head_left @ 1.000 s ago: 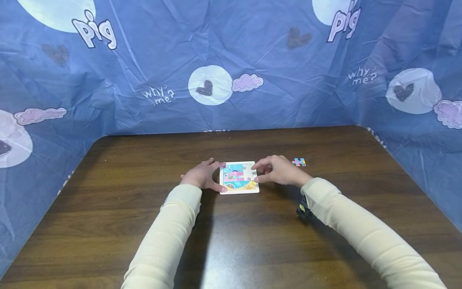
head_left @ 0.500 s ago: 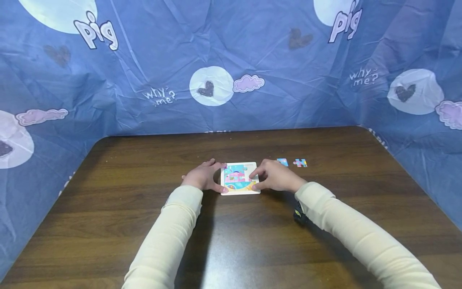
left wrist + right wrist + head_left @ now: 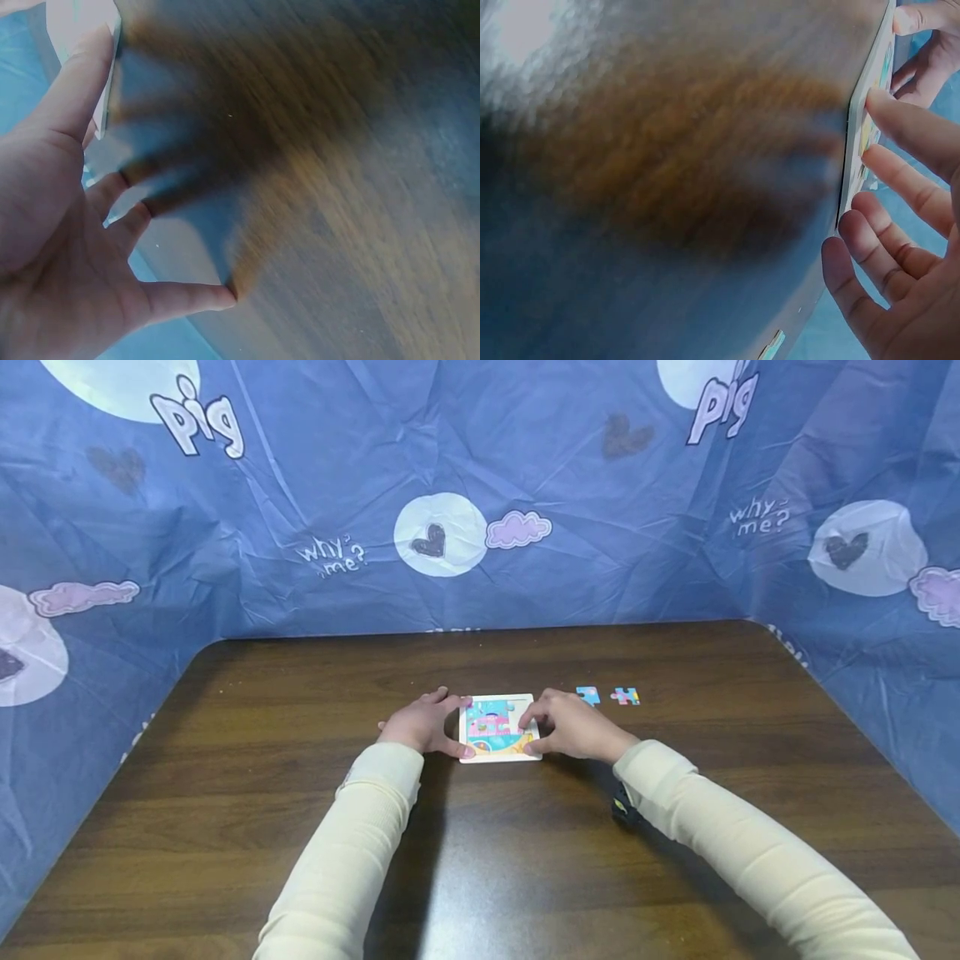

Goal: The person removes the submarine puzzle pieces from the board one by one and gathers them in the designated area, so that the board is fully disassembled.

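compared with a second ago, we see the right hand [image 3: 573, 727] set closer to the person: its thumb now touches the near right corner of the puzzle board [image 3: 501, 759], and its forefinger rests on the board's right part. the gap between the two is narrow; we cannot tell whether a piece lies under the forefinger. the other fingers reach out loosely, as the right wrist view shows.

the left hand [image 3: 416, 724] has hardly moved. we find its thumb on the near left corner and a finger on the far left one, spread wide.

the board lies flat on the brown table [image 3: 225, 827] between both hands, with a pale gap in its far right area beside the printed pieces. beyond the right hand we now see two loose pieces, a blue one [image 3: 588, 696] and a multicoloured one [image 3: 625, 696]; a second ago only the latter showed.
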Action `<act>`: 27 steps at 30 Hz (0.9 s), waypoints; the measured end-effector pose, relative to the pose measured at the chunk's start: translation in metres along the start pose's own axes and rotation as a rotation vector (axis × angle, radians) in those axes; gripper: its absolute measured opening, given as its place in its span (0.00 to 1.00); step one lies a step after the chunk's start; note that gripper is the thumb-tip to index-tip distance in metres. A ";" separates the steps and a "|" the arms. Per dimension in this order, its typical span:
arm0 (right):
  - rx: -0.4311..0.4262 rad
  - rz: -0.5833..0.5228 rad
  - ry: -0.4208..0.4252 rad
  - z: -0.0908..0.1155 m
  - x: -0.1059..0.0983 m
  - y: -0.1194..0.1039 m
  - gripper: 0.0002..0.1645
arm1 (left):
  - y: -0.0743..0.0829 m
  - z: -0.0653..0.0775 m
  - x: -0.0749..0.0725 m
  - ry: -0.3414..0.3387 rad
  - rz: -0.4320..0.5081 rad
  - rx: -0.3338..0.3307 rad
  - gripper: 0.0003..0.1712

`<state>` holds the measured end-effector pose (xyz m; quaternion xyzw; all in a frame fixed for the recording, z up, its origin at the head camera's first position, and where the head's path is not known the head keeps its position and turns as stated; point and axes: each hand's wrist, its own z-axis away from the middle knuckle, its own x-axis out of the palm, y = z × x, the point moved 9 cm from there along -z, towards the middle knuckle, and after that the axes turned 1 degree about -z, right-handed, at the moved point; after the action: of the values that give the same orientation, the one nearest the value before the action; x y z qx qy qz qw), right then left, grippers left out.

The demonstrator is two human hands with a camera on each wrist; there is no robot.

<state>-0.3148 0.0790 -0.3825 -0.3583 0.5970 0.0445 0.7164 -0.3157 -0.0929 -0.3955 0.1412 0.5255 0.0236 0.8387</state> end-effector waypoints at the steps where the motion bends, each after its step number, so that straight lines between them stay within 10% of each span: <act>1: -0.002 -0.002 0.003 0.000 0.000 0.000 0.16 | 0.000 0.000 0.000 -0.004 0.004 -0.001 0.51; 27: 0.025 -0.021 0.039 0.005 -0.001 0.004 0.19 | 0.004 0.003 -0.002 -0.057 0.004 -0.015 0.51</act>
<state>-0.3131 0.0857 -0.3833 -0.3566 0.6073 0.0226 0.7096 -0.3133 -0.0899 -0.3915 0.1365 0.5009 0.0250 0.8543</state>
